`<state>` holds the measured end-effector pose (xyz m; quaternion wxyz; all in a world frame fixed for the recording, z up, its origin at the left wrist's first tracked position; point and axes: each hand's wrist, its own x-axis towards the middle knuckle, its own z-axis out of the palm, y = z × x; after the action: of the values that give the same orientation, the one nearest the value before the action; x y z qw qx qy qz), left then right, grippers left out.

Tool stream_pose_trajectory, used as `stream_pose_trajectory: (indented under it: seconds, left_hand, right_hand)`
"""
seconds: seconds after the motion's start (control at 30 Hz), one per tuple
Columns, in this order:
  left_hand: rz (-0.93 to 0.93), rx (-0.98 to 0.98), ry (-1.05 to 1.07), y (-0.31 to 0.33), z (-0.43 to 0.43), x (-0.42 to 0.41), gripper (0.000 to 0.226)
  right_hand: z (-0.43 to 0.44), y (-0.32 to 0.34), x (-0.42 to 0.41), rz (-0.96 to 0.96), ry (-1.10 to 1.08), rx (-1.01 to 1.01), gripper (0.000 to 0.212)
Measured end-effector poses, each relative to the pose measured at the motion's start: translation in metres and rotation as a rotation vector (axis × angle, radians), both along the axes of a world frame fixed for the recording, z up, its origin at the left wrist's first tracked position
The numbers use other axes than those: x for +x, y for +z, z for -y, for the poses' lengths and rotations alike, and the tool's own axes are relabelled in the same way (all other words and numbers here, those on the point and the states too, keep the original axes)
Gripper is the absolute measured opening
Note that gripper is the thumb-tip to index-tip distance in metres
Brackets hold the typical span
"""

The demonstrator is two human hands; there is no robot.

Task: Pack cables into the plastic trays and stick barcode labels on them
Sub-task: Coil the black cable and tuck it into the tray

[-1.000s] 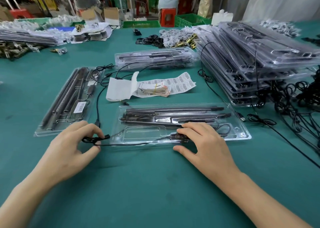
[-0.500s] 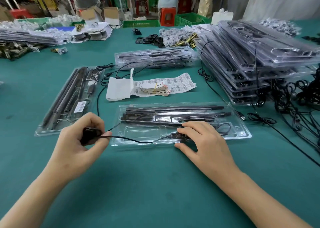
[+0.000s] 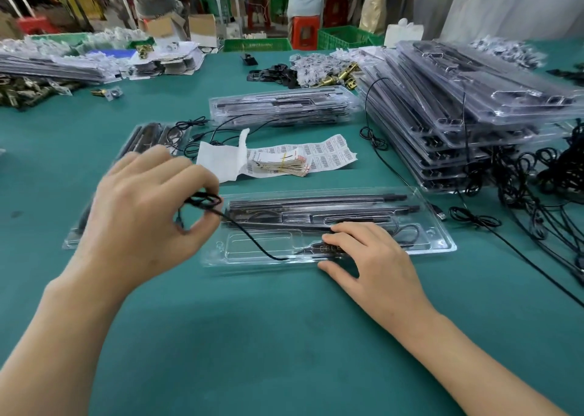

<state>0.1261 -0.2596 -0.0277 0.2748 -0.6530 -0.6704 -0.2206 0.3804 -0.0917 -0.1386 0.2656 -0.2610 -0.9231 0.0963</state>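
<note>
A clear plastic tray (image 3: 441, 238) with dark rails lies across the green table in front of me. My left hand (image 3: 145, 213) is raised above the tray's left end and pinches the coiled end of a thin black cable (image 3: 249, 240). The cable runs down across the tray to a small black controller (image 3: 328, 248). My right hand (image 3: 369, 260) presses that controller into the tray with curled fingers, thumb on the table. A sheet of barcode labels (image 3: 328, 155) lies behind the tray.
A second filled tray (image 3: 71, 242) lies to the left, partly behind my left hand. A low stack of trays (image 3: 284, 106) sits behind the labels, a tall stack (image 3: 458, 115) at right with tangled black cables (image 3: 537, 194). White paper (image 3: 221, 159) lies beside the labels.
My left hand has lifted off the table and moved up and right with the cable's coiled end, pulling the cable over the tray. My right hand stays on the controller.
</note>
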Motion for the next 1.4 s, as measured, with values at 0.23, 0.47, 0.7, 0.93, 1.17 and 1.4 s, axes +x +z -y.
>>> stream_pose_trajectory:
  seconds: [0.23, 0.47, 0.7, 0.93, 1.17, 1.4]
  left_hand:
    - [0.737, -0.593, -0.126, 0.024, -0.009, 0.004, 0.028]
    - [1.041, -0.825, -0.339, 0.015, -0.004, 0.008, 0.035]
    - [1.901, -0.052, -0.329, -0.034, -0.03, 0.055, 0.021]
    - [2.212, 0.164, -0.348, -0.034, -0.061, 0.066, 0.029]
    - [1.524, -0.253, -0.345, -0.054, -0.058, 0.032, 0.032]
    - [1.446, -0.224, -0.358, -0.065, -0.048, 0.029, 0.02]
  right_hand:
    - [0.0, 0.001, 0.0, 0.014, 0.01, 0.002, 0.036]
    - [0.008, 0.01, 0.0, 0.069, 0.006, -0.03, 0.044]
    - [0.049, 0.019, -0.028, -0.046, 0.085, -0.158, 0.039]
    - [0.043, 0.025, -0.062, -0.141, 0.058, -0.392, 0.024]
    - [0.029, 0.023, -0.074, -0.175, 0.102, -0.433, 0.029]
    - [0.03, 0.021, -0.064, -0.34, 0.155, -0.697, 0.026]
